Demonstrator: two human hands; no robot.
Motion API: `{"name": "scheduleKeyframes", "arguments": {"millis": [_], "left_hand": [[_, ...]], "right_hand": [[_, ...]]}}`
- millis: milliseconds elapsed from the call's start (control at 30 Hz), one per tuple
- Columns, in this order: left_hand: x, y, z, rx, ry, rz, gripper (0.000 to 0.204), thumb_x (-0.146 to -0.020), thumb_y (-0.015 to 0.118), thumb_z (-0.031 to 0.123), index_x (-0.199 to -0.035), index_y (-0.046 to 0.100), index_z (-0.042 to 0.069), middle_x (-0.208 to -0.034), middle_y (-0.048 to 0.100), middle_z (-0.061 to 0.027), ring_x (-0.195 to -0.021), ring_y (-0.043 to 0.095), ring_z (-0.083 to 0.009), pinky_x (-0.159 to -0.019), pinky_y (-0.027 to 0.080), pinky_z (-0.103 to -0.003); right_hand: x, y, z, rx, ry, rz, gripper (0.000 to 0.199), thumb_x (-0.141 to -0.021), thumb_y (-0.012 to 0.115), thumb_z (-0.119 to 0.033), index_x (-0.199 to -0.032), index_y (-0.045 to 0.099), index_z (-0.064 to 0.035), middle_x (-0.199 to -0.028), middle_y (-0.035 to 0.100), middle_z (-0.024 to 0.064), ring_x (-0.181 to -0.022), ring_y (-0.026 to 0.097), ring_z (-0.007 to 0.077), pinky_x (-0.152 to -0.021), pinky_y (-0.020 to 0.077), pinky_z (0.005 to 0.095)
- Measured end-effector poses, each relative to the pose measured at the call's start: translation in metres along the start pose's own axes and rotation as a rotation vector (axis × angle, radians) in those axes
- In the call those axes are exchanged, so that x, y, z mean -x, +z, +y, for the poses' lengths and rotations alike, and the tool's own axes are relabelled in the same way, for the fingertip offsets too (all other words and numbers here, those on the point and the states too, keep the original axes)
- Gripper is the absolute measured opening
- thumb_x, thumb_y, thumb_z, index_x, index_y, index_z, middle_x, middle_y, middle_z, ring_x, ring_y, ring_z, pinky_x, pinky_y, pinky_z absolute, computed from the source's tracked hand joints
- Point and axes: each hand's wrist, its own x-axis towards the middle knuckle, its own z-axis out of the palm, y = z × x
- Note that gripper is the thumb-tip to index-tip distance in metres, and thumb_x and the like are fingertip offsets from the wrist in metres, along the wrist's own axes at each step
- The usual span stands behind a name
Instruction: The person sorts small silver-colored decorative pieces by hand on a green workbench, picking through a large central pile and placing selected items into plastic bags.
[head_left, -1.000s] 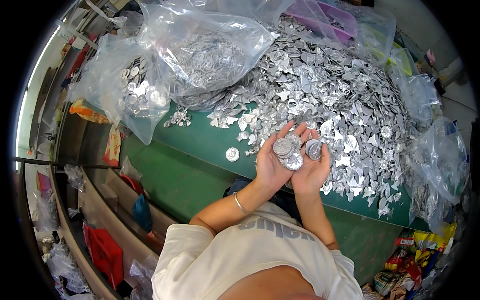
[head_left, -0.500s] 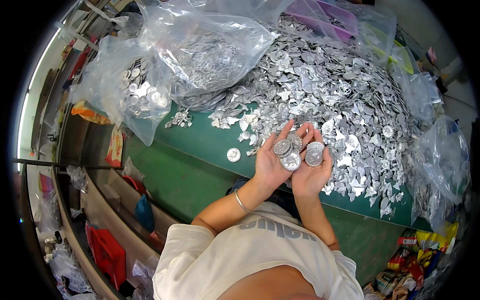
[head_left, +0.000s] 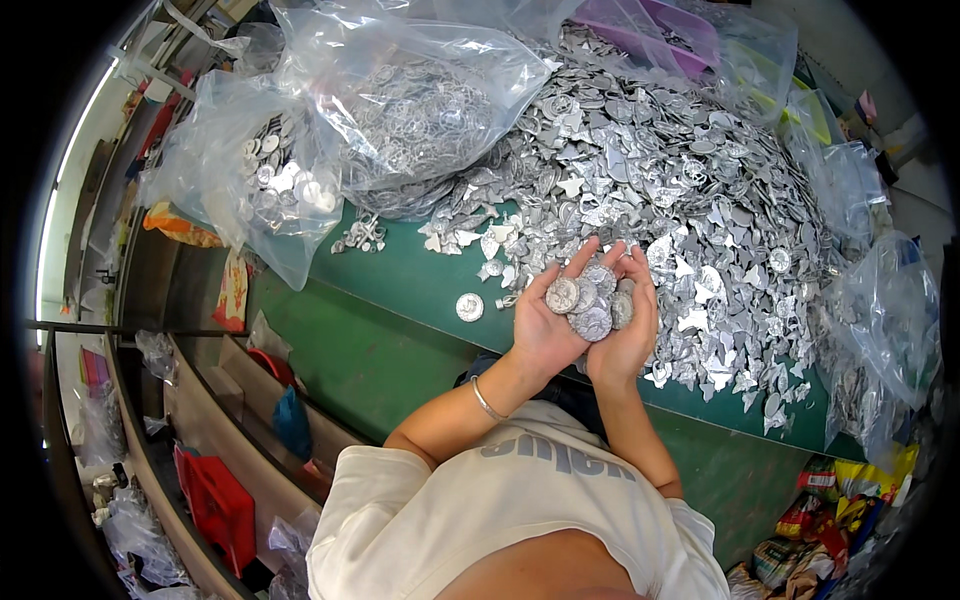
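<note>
My left hand (head_left: 545,325) and my right hand (head_left: 632,330) are cupped together, palms up, over the near edge of a green table (head_left: 400,290). Between them lies a small heap of round silver metal discs (head_left: 590,300). The left thumb rests on one disc. Just beyond the fingertips spreads a big pile of silver metal pieces (head_left: 680,170), discs mixed with jagged offcuts. A single disc (head_left: 469,306) lies alone on the green surface left of my left hand. A thin bangle (head_left: 487,402) circles my left wrist.
Two clear plastic bags of metal parts (head_left: 400,110) (head_left: 270,190) sit at the table's left end. More clear bags (head_left: 880,320) hang at the right. A pink tray (head_left: 660,30) lies at the back. Shelves with red and blue items (head_left: 215,500) run along the lower left.
My cupped hands have stayed in the same place. The discs in them have shifted slightly and the left thumb has closed onto one disc.
</note>
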Motion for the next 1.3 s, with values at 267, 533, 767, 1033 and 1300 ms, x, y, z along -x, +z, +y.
{"name": "scheduleKeyframes", "arguments": {"millis": [267, 533, 767, 1033, 1300], "left_hand": [[-0.002, 0.0, 0.005, 0.005, 0.022, -0.047, 0.051, -0.089, 0.035, 0.026, -0.137, 0.033, 0.012, -0.145, 0.028, -0.0121, -0.133, 0.027, -0.0286, -0.11, 0.02, -0.044], [-0.001, 0.001, 0.013, -0.031, 0.066, -0.053, 0.051, -0.089, 0.03, 0.026, -0.138, 0.033, 0.013, -0.146, 0.024, -0.0143, -0.133, 0.026, -0.0311, -0.109, 0.02, -0.045], [-0.002, 0.007, 0.012, 0.009, 0.061, -0.04, 0.051, -0.087, 0.03, 0.025, -0.137, 0.035, 0.014, -0.147, 0.026, -0.011, -0.132, 0.028, -0.0294, -0.109, 0.019, -0.046], [0.0, 0.019, 0.013, -0.055, 0.06, -0.013, 0.049, -0.086, 0.035, 0.022, -0.134, 0.039, 0.014, -0.146, 0.028, -0.0082, -0.133, 0.026, -0.0262, -0.109, 0.018, -0.047], [-0.009, 0.009, 0.01, 0.029, 0.053, 0.013, 0.046, -0.087, 0.037, 0.02, -0.132, 0.041, 0.012, -0.139, 0.038, -0.0107, -0.127, 0.036, -0.0286, -0.108, 0.023, -0.047]], "right_hand": [[-0.016, -0.007, -0.015, 0.711, -0.364, -0.358, 0.007, -0.086, 0.051, -0.005, -0.088, 0.052, 0.0014, -0.108, 0.051, 0.0148, -0.098, 0.051, 0.0261, -0.087, 0.0391, 0.0341], [-0.017, 0.002, -0.051, 1.125, -0.391, -0.579, 0.016, -0.078, 0.063, -0.009, -0.087, 0.057, 0.0016, -0.104, 0.054, 0.0153, -0.095, 0.055, 0.0332, -0.079, 0.0444, 0.0371], [-0.02, 0.006, -0.047, 1.14, -0.374, -0.588, 0.013, -0.076, 0.064, -0.007, -0.083, 0.059, 0.0024, -0.101, 0.054, 0.0152, -0.094, 0.053, 0.0327, -0.082, 0.0422, 0.0379], [-0.02, 0.009, -0.033, 0.906, -0.294, -0.437, 0.009, -0.079, 0.061, -0.004, -0.082, 0.058, 0.0037, -0.102, 0.054, 0.0145, -0.099, 0.052, 0.0296, -0.088, 0.039, 0.0376], [-0.022, 0.016, -0.032, 0.741, -0.573, -0.186, 0.008, -0.089, 0.05, -0.006, -0.087, 0.052, 0.0015, -0.092, 0.057, 0.0117, -0.086, 0.055, 0.0199, -0.078, 0.0439, 0.0305]]}}
